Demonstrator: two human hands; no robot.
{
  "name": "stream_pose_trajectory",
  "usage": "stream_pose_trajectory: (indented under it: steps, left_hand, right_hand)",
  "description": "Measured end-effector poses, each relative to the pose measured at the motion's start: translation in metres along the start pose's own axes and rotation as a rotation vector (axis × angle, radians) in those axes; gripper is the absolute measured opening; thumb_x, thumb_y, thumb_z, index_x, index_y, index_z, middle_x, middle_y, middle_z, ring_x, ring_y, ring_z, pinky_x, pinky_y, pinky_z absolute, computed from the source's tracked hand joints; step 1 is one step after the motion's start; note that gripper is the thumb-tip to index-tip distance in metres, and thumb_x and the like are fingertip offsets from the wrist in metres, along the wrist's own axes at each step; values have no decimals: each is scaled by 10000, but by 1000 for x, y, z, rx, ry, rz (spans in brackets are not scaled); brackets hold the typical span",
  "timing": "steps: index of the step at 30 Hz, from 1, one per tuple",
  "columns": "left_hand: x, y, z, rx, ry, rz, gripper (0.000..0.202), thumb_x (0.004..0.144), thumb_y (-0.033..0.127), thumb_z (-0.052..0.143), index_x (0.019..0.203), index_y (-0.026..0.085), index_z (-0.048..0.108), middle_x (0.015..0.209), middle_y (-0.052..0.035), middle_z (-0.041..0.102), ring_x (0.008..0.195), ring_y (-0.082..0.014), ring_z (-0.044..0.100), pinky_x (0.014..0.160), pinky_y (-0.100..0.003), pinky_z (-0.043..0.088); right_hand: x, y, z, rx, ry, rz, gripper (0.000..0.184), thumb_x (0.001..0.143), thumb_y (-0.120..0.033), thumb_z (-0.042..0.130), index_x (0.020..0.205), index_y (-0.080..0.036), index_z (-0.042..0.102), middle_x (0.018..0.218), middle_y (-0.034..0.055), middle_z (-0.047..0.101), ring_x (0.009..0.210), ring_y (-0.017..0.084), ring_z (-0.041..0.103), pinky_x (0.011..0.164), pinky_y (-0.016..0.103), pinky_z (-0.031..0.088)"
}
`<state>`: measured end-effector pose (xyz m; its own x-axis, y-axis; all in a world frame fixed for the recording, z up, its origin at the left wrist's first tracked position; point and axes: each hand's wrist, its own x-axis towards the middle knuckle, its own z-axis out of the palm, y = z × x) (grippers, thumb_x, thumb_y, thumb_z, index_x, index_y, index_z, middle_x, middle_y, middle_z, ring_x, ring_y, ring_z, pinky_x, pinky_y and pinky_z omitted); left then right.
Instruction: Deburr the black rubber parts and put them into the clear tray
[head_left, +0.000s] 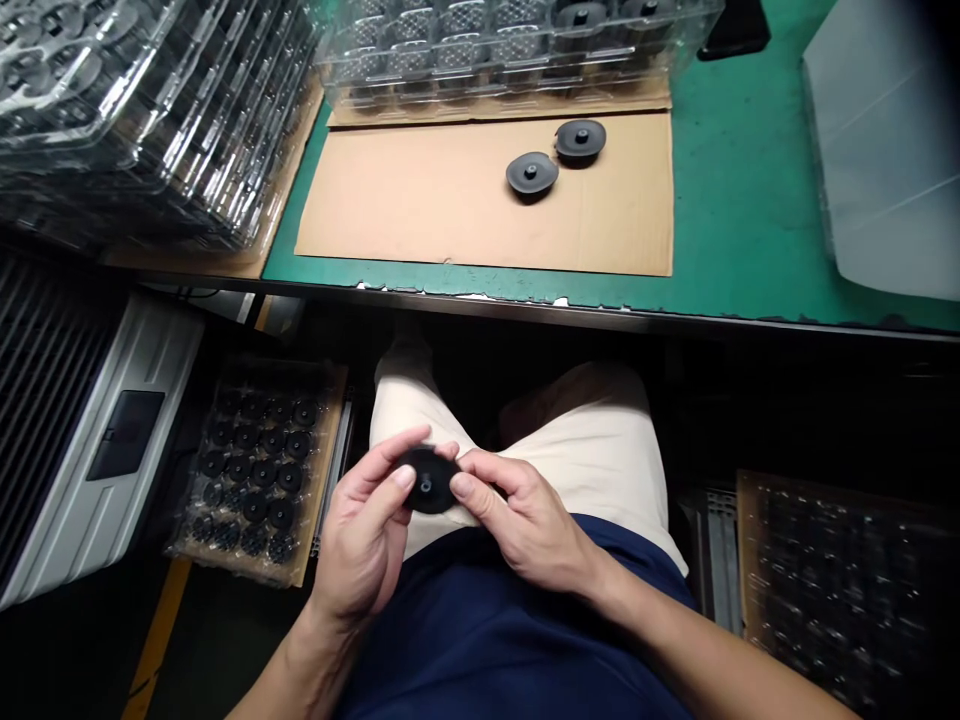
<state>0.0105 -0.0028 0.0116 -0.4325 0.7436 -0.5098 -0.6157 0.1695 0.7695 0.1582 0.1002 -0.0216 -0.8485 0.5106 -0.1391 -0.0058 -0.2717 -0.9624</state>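
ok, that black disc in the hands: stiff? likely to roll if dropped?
The black disc, pinched by the left hand and right hand, shows no bend, so probably stiff. Round, so it may roll on edge. Probably light: fingertips suffice.

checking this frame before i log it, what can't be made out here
- Black disc, head view: its edges are covered by fingers of the left hand and right hand.
- Tray at lower right: too dark to tell its contents, cut by the frame edge.
- Stacked clear trays: glare blurs what they hold.
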Motion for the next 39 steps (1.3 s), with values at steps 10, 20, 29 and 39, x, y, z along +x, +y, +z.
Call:
stream_pose_trajectory:
  steps: [10, 20, 29, 39]
  left_hand:
    - [1, -7, 13, 144, -71, 1, 579, 942, 238, 758, 1497, 261, 592, 1351, -96, 701, 1308, -269, 627, 1151, -361, 484]
    - [8, -13, 19, 238, 183, 70, 231, 761, 266, 932, 915, 190, 776, 865, -28, 762, 825, -158, 709, 800, -234, 570]
    - [13, -3, 15, 109, 71, -139, 396, 867, 317, 840, 1225, 159, 783, 1120, -150, 788, 1090, -271, 731, 1033, -387, 557]
    - [2, -18, 23, 177, 33, -20, 616, 862, 214, 852, 1430, 277, 622, 1227, -60, 746, 1119, -183, 690, 1010, -255, 529]
  right_hand:
    - [0, 0, -3, 31, 190, 53, 444, 1115, -495, 532, 825, -167, 605, 707, -22, 441, 627, 128, 374, 592, 264, 330]
    - [-6, 3, 8, -139, 95, -165, 416, 1134, -363, 467, 758, -184, 468, 721, -15, 455, 666, 136, 439, 647, 294, 341]
    - [-4, 4, -4, 135, 118, 123, 454, 1084, -532, 548, 839, -156, 614, 769, 4, 511, 699, 142, 420, 610, 258, 344]
    - [-5, 3, 2, 158, 139, 115, 458, 1114, -549, 500, 944, -155, 659, 822, 17, 561, 728, 152, 475, 656, 266, 387]
